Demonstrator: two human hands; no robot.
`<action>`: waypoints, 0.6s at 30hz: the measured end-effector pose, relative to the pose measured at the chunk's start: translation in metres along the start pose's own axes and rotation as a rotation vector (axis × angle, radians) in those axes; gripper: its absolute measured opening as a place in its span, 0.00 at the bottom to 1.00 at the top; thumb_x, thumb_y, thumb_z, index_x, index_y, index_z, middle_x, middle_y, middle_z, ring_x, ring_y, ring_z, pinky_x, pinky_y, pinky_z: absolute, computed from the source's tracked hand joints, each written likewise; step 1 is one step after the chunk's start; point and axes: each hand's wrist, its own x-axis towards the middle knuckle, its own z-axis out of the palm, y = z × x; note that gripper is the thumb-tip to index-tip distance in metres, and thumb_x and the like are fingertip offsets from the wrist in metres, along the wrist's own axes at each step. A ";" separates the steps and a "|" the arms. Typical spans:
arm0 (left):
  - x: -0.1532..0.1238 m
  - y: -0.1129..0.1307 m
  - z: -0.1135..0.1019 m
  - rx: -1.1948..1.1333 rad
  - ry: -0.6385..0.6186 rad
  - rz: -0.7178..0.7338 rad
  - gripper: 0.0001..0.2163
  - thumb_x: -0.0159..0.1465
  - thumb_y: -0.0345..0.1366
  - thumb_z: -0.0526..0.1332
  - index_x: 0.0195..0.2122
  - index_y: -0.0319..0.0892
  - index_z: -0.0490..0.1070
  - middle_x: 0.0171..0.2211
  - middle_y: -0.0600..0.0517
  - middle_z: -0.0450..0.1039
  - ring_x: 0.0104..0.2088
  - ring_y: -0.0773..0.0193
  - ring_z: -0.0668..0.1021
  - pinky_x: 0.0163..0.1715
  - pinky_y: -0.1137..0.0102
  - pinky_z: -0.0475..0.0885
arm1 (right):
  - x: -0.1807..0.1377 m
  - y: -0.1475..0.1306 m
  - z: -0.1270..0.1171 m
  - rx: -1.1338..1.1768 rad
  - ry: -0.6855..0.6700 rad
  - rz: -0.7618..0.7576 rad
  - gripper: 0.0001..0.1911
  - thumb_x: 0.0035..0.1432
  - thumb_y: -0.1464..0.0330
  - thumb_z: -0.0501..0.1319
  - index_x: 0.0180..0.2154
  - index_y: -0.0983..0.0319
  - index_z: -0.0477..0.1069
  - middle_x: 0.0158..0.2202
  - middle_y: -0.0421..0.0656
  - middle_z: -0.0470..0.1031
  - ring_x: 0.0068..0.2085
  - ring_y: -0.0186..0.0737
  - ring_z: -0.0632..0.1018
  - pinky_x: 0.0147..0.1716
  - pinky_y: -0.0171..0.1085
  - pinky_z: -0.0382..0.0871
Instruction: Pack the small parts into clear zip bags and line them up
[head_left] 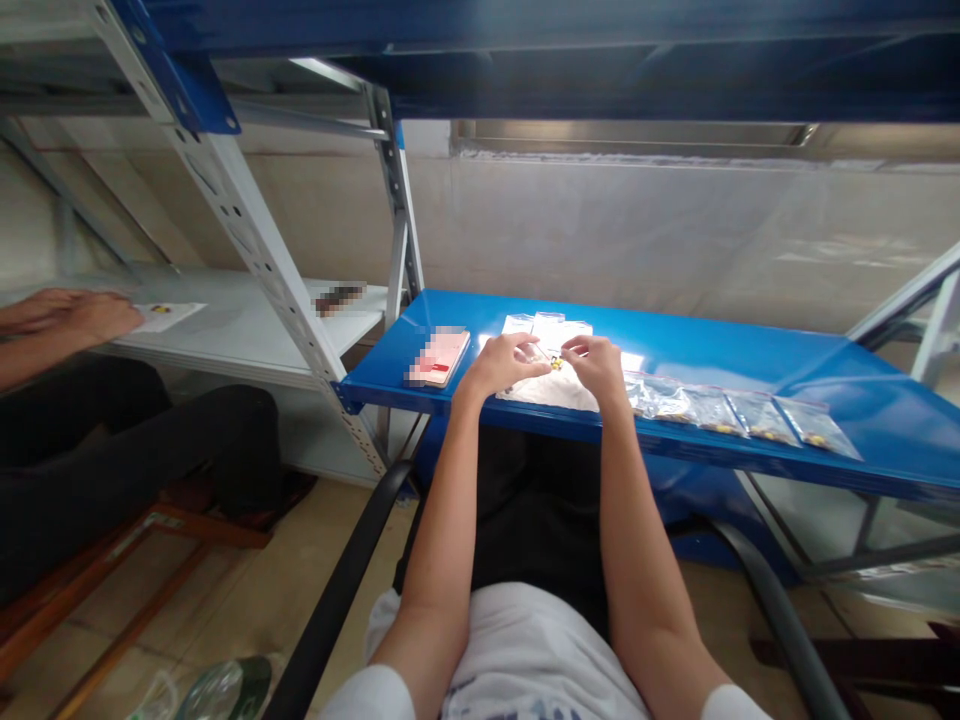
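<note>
Just above a white cloth or sheet [559, 393] on the blue shelf, my two hands face each other. Between them is a small yellow-and-black piece [556, 363], too small to name. My left hand [502, 365] has its thumb and forefinger apart, the thumb tip close beside the piece. A thin line shows near those fingers; I cannot make it out. My right hand [598, 366] is closed in a pinch at the piece's right side, and whatever its fingertips hold is hidden. Small clear bags [550, 320] lie behind my hands.
Several clear zip bags [724, 412] with small yellowish items line the front edge to the right. A pink box-like item [446, 355] lies left. A metal upright [255, 250] divides off the white shelf [217, 335], where another person's hands [82, 315] are.
</note>
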 end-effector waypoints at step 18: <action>0.001 -0.005 0.000 0.012 -0.007 0.004 0.29 0.57 0.47 0.76 0.57 0.40 0.78 0.50 0.45 0.82 0.44 0.57 0.83 0.43 0.69 0.77 | 0.001 0.006 0.015 -0.078 -0.041 -0.099 0.11 0.60 0.72 0.60 0.34 0.64 0.83 0.36 0.51 0.84 0.40 0.47 0.80 0.42 0.41 0.68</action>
